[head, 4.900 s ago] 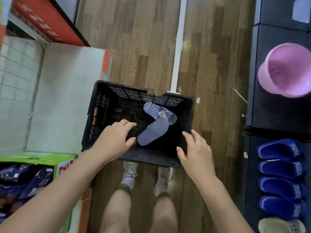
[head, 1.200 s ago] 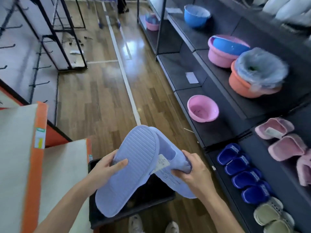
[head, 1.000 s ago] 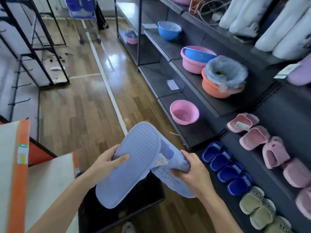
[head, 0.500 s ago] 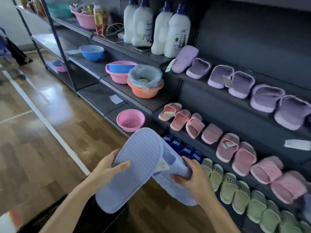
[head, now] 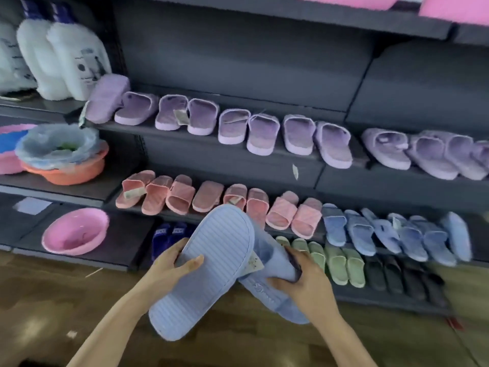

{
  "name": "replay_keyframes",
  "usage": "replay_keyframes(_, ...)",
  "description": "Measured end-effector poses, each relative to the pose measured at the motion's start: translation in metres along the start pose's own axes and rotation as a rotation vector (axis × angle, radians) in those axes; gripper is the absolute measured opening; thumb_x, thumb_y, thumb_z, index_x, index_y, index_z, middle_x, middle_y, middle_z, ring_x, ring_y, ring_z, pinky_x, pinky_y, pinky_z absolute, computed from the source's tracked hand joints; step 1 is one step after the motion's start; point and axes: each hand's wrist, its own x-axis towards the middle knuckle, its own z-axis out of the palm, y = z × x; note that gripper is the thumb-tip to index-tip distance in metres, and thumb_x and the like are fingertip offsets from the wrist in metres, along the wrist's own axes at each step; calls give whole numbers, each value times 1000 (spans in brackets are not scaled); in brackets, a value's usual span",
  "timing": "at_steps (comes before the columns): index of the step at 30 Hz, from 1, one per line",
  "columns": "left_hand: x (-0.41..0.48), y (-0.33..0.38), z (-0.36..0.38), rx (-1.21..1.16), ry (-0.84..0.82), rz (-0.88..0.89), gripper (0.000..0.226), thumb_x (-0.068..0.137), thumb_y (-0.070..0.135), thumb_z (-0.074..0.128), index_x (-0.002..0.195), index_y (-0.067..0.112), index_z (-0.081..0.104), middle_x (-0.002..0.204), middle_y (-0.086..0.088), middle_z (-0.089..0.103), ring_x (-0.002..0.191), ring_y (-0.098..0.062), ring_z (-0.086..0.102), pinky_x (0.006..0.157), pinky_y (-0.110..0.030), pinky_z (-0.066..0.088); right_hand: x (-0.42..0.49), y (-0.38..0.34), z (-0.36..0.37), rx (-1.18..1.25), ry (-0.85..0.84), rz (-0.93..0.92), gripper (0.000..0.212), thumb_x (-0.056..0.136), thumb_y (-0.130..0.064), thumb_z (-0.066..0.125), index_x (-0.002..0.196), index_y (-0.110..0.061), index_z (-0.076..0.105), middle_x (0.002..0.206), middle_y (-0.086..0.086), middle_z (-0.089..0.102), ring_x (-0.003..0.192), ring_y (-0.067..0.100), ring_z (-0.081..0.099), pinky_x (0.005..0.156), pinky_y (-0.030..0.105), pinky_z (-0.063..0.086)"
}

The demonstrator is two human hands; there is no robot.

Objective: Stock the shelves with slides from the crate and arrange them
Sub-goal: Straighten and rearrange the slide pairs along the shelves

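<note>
the left grip (head: 172, 263) is curled round the edge of the top slide (head: 209, 266), thumb pressed on its ribbed sole, which faces up. the right grip (head: 304, 282) is closed round the strap end of its mate (head: 275, 263), which lies partly under the first. both grips are full, with nothing loose. the pair is held crossed in front of the shelves (head: 238, 165), above the floor and not touching any shelf. a tag (head: 255, 262) shows between the two; in the blur it may tie them together, which would explain why they are carried as one bundle.

the stock is sorted by colour: purple row (head: 264, 128) on top, pink row (head: 211, 197) below it, blue row (head: 383, 234) to the right of the pink, green row (head: 336, 260) lowest. the held pair matches the blue row, so it likely belongs there, well off to the right of both grips. the top slide needs turning sole-down and the pair needs uncrossing so each slide sits toe-in like its neighbours. the blue row looks packed, so room may have to be made. the crate is out of view.
</note>
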Motion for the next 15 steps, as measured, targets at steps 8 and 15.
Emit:
replay_keyframes(8, 64, 40, 68, 43, -330, 139, 57, 56, 63, 66, 106, 45, 46, 109, 22, 56, 92, 15, 56, 67, -9, 46, -24, 35, -56, 13, 194, 267, 82, 50, -60, 60, 126, -31, 49, 110, -10, 56, 98, 13, 56, 79, 36, 50)
replay_keyframes(15, 134, 65, 113, 134, -589, 232, 68, 55, 73, 60, 114, 42, 52, 114, 18, 62, 102, 4, 58, 84, -20, 48, -27, 58, -73, 31, 406, 463, 68, 68, -40, 76, 129, -31, 46, 113, -16, 51, 103, 8, 52, 82, 33, 49)
